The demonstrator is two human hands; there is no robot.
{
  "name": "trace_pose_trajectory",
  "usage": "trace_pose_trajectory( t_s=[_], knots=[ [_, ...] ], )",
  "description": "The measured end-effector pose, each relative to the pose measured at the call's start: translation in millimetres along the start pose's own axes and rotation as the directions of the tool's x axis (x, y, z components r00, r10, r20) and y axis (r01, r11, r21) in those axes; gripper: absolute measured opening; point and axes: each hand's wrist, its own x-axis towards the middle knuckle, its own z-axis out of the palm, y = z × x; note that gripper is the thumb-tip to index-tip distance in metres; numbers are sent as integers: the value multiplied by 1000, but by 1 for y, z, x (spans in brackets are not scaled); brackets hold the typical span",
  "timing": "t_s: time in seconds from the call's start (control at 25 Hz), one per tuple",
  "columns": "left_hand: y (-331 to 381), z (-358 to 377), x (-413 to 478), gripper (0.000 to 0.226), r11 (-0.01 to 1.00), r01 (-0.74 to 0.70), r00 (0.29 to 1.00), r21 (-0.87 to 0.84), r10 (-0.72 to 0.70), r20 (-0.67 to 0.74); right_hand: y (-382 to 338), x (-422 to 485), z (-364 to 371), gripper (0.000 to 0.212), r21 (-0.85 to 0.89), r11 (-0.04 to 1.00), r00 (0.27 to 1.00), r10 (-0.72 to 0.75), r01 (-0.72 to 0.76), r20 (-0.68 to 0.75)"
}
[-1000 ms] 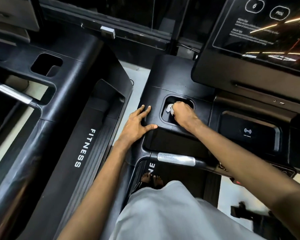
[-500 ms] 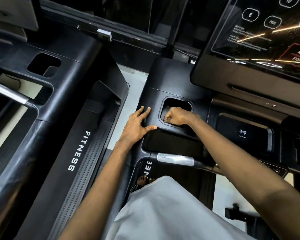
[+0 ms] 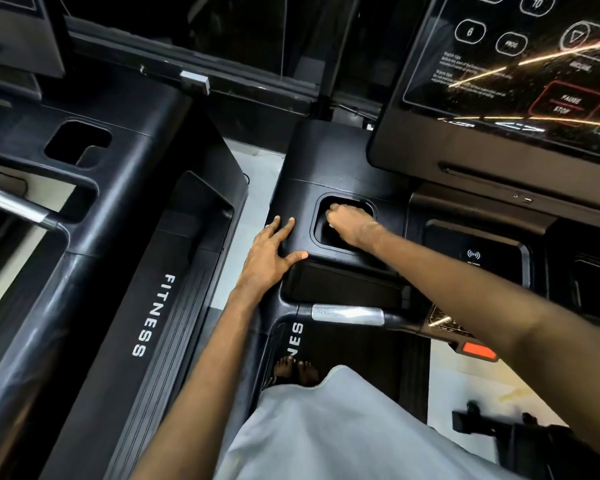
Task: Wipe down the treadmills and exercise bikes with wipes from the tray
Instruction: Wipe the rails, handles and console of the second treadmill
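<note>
A: We're looking straight down over the treadmill (image 3: 329,161), and the right hand (image 3: 352,223) is sunk into the cup holder (image 3: 368,207) on the console's left wing.

B: Fist closed, knuckles up. Where's the wipe (image 3: 330,226)?

A: Just a pale sliver of it shows at the left edge of that fist, under the curled fingers (image 3: 336,211), down inside the recess. The hand is bunched tight around it, so nearly all of the wipe is hidden beneath the palm.

B: So the wipe sits below and slightly left of the hand, against the holder's inner wall?

A: Inside the holder for certain. Whether it's pressed to the wall or the floor of the recess, I can't tell from up here.

B: And the left hand (image 3: 269,256)?

A: Flat on the console top, just beside the cup holder's left rim. Fingers spread wide, thumb angled out toward the holder's near corner, palm hanging off the console edge. Nothing in it.

B: What's around them?

A: The glossy display panel (image 3: 520,74) rises at upper right with a red pause-stop marking. A silver handlebar grip (image 3: 347,314) runs below the console, under the right forearm. To the left stands a second treadmill (image 3: 94,188), its side rail (image 3: 153,313) lettered FITNESS. A strip of pale floor (image 3: 253,199) runs between the two machines.

B: And the person?

A: Light grey garment (image 3: 343,427) at bottom, bare toes (image 3: 297,370) showing on the belt.
</note>
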Motion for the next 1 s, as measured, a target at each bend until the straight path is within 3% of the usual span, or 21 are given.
trace_pose_trajectory(
  t_s=[0.2, 0.4, 0.52, 0.68, 0.76, 0.92, 1.0],
  knots=[
    [-5, -4, 0, 83, 999, -23, 1000, -33, 23, -4, -5, -8, -4, 21, 44, 997, 979, 50, -60, 199],
    [-5, -7, -1, 82, 1000, -20, 1000, -22, 20, -2, 1, -21, -14, 24, 310, 939, 948, 42, -146, 316],
    [0, -7, 1, 83, 1000, -24, 1000, 3, 24, 9, 10, -38, -12, 19, 488, 852, 963, 67, -191, 260],
    [1, -7, 1, 83, 999, -29, 999, 16, 29, 20, 5, -63, 5, 14, 693, 704, 978, 208, -155, 7],
    [1, -8, 1, 82, 999, -26, 999, 22, 26, 19, 2, -71, 10, 16, 749, 651, 968, 246, -125, -52],
    [9, -11, -1, 81, 999, -30, 999, 23, 29, 33, 7, -92, 19, 25, 651, 752, 979, 192, -98, -73],
    [12, -14, -2, 80, 999, -16, 999, 28, 15, 45, 6, -102, 24, 21, 676, 729, 960, 254, -108, -121]
  ],
)
